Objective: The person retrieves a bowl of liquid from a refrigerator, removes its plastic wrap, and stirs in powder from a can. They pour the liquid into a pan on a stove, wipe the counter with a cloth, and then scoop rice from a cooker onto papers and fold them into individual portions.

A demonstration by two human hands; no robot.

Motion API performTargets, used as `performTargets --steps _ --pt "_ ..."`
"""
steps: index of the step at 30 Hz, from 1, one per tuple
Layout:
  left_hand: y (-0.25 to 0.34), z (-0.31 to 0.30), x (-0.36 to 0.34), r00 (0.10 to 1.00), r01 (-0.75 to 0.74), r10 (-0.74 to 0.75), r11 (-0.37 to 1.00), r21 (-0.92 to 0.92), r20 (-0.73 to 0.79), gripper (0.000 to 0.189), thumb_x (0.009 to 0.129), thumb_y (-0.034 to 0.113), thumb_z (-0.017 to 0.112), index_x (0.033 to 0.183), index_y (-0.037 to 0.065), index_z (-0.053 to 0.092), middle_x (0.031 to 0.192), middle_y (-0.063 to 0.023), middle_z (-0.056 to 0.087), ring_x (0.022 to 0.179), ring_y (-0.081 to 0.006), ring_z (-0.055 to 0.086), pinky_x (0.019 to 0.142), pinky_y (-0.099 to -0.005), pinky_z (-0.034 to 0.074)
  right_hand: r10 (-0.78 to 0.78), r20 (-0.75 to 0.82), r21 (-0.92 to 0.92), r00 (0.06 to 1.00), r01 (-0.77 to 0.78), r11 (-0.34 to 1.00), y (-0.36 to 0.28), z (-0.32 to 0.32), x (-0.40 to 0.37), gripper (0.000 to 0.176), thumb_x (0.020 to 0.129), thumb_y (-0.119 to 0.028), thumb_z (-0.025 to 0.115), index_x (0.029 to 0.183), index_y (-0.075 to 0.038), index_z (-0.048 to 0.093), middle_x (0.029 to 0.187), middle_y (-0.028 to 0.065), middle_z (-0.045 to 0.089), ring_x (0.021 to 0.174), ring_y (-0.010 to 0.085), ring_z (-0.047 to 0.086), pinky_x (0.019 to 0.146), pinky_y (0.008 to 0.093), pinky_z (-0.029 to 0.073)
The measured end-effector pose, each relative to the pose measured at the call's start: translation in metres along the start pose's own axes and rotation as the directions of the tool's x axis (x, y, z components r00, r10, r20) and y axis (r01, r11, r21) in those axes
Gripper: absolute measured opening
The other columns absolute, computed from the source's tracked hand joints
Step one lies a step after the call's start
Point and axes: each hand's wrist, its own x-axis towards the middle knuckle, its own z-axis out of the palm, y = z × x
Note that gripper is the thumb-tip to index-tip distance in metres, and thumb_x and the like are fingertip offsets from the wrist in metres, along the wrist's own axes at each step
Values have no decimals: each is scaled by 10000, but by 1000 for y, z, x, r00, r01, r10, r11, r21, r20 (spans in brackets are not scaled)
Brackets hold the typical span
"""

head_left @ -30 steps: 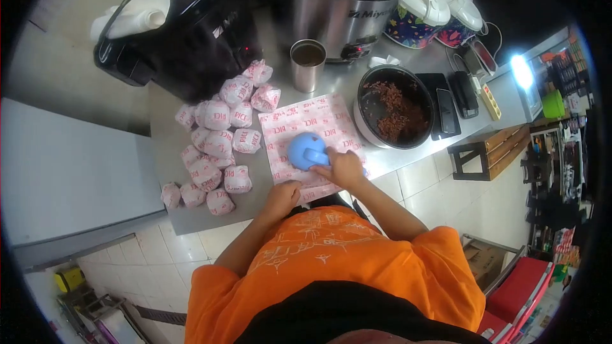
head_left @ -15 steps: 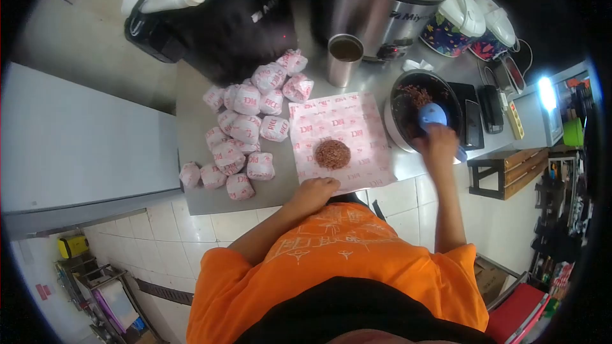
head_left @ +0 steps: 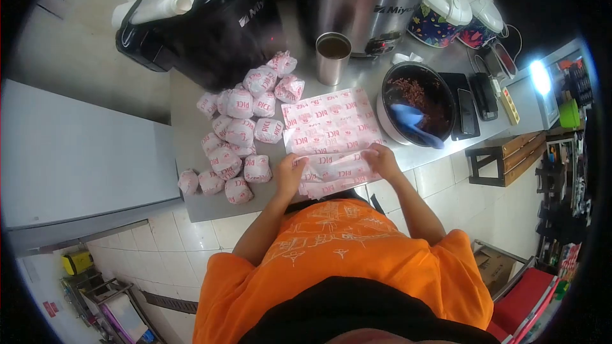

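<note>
steel counter (head_left: pixel 366 78), wrapped bundles (head_left: pixel 240 132) at left, blue scoop (head_left: pixel 408 115) now let go in the pot (head_left: pixel 386 120), left hand (head_left: pixel 291 173) and right hand (head_left: pixel 384 162) pinching a lifted fold of the printed paper (head_left: pixel 331 114) on the counter, earlier rice mound now hidden

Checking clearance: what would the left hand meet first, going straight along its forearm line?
Likely the metal cup, beyond the printed paper that the left hand holds; hand height is unclear.

A head-worn camera is looking forward and down over the orange shirt (head_left: pixel 357 255), facing the left hand (head_left: pixel 291 173), right hand (head_left: pixel 384 162) and counter (head_left: pixel 204 207) from close above.
</note>
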Motion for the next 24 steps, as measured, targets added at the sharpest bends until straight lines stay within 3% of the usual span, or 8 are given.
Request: performTargets --steps 3,5,8,11,14,18,22,24 --pt "-13 9 4 997 -37 30 992 120 64 159 793 175 615 807 18 592 729 -127 613 632 -257 591 570 -351 441 -290 -211 -600 934 110 792 14 17 4 191 736 -214 647 726 -53 544 649 128 602 582 327 580 607 414 443" --pt "-5 12 13 962 -246 134 809 534 239 174 776 188 609 842 29 581 901 -139 620 768 -269 602 651 -392 449 -350 -241 -659 905 112 744 12 24 -1 180 727 -198 639 786 -58 543 742 121 612 672 306 588 674 419 429" --pt "13 5 40 845 -530 416 562 635 337 299 797 197 561 1050 37 553 1015 -129 595 919 -301 568 765 -421 435 -437 -272 -722 858 118 682 1 30 -19 314 716 -148 597 1010 -69 524 1044 123 563 978 273 534 839 444 365" --pt "-11 33 82 681 -660 670 387 644 295 445 791 190 560 1197 31 469 1028 -140 582 988 -315 535 827 -440 397 -717 35 -699 696 529 481 -20 48 -41 454 730 -125 575 1170 -66 479 1208 118 479 1129 271 447 872 425 353" --pt "-6 49 92 789 -592 500 465 658 356 610 759 181 591 1302 31 359 993 -150 587 993 -299 535 834 -438 388 -634 192 -653 749 580 488 -26 74 -55 608 768 -135 573 1327 -77 341 1326 116 393 1243 271 357 1010 447 267" --pt "44 36 88 886 -407 160 719 563 436 509 719 177 625 1200 67 499 1003 -128 593 973 -278 538 835 -428 385 -652 153 -671 742 562 482 -12 89 -45 623 753 -143 597 1321 -72 351 1334 111 385 1239 285 357 1016 440 274" --pt "75 17 79 820 -549 249 593 588 514 205 690 141 593 884 130 660 900 -105 609 886 -284 541 816 -441 369 -718 128 -680 684 587 439 -23 82 -40 588 713 -126 585 1266 -37 405 1235 99 463 1151 283 435 970 417 336" --pt "79 7 62 659 -750 592 472 463 464 187 710 113 557 873 81 642 943 -122 595 861 -282 548 784 -426 403 -727 113 -680 678 586 441 -28 79 -39 561 686 -141 609 1210 -26 446 1171 123 486 1073 293 474 889 407 384"
